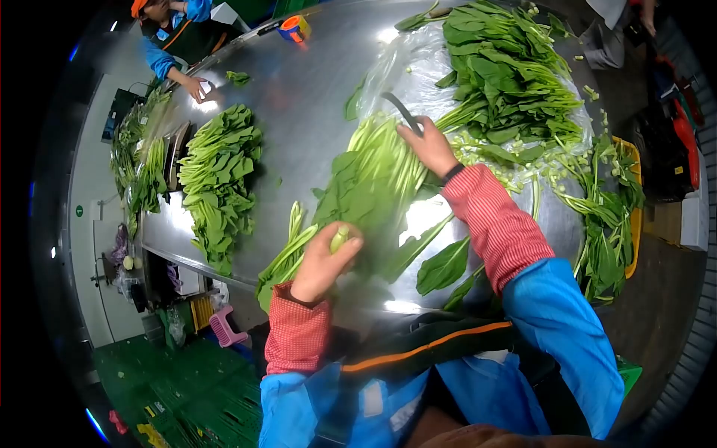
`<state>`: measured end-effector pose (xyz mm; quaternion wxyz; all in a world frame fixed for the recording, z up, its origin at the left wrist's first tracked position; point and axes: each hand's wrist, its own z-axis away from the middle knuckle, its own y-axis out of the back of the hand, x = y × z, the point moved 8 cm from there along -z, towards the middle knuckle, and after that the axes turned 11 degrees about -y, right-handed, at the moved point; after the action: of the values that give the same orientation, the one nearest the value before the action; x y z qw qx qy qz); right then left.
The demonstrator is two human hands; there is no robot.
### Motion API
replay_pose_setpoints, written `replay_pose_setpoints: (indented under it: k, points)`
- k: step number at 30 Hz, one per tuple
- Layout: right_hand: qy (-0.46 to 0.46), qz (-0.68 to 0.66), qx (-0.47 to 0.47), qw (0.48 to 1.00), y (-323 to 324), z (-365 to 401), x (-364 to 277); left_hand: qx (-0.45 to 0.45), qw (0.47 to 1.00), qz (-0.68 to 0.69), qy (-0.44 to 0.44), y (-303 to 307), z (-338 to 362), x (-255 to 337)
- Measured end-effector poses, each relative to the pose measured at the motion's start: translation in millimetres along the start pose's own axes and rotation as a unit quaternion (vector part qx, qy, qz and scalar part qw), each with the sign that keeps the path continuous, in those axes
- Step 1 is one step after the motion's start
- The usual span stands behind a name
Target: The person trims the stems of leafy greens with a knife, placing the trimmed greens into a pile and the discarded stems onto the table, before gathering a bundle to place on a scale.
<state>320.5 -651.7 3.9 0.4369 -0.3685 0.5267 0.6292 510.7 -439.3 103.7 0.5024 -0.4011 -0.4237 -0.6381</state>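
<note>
My left hand, near the front edge of the metal table, is closed around the pale stem end of a leafy green; its leaves are blurred. My right hand grips a knife whose dark, curved blade points up and left; its handle is hidden in the fingers. Under and beside the knife lies a bunch of leafy greens, stems towards the far side. A few more stalks lie just left of my left hand. Single loose leaves rest on the table below my right forearm.
A large heap of greens lies on clear plastic at the far right, with cut stem ends beside it. Another pile stands at left. An orange and blue tape roll sits at the back. A co-worker's hand rests across the table.
</note>
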Motion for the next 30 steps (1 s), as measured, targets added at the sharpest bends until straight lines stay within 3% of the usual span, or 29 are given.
replay_pose_setpoints:
  k: [3, 4, 5, 7, 9, 11, 14, 15, 17, 20, 21, 23, 27, 30]
  points:
    - [-0.022, 0.124, -0.082, 0.989, -17, -6, -17, 0.001, 0.998, -0.044, -0.039, -9, -11, -5]
    - [-0.045, 0.107, -0.081, 0.99, -14, -2, -22, 0.003, 0.996, -0.06, -0.059, -10, -15, -5]
    - [-0.031, 0.003, -0.071, 0.997, -18, -8, -9, 0.011, 0.997, -0.051, -0.06, -9, -18, -6]
    - [-0.128, -0.27, -0.179, 0.937, -2, 30, -30, 0.026, 0.997, -0.031, -0.06, -8, -26, -4]
    - [-0.124, -0.268, -0.206, 0.933, 22, 53, -34, 0.058, 0.984, -0.1, -0.134, -11, -36, 19]
    - [-0.092, -0.24, -0.22, 0.941, 49, 74, -39, 0.085, 0.975, -0.083, -0.189, -24, -50, 28]
    - [-0.069, -0.242, -0.219, 0.943, 85, 100, -54, 0.103, 0.902, -0.222, -0.355, -60, -58, 78]
    - [-0.043, -0.235, -0.204, 0.949, 97, 108, -62, 0.079, 0.91, -0.202, -0.352, -74, -63, 81]
    - [-0.02, -0.228, -0.173, 0.958, 111, 119, -61, -0.016, 0.961, -0.114, -0.25, -106, -73, 64]
    - [0.008, -0.198, -0.134, 0.971, 127, 127, -44, -0.066, 0.986, 0.014, -0.152, -132, -83, 35]
    - [0.098, -0.091, -0.051, 0.99, 144, 133, -50, -0.067, 0.989, 0.039, -0.125, -137, -81, 36]
    - [0.261, 0.131, 0.111, 0.95, 166, 157, -63, -0.065, 0.992, 0.089, -0.068, -146, -74, 37]
    - [0.221, 0.287, 0.078, 0.929, 168, 166, -37, -0.11, 0.986, 0.123, -0.018, -159, -71, 18]
    - [0.152, 0.23, 0.084, 0.958, 182, 151, 16, -0.111, 0.983, 0.146, 0.0, -166, -69, 12]
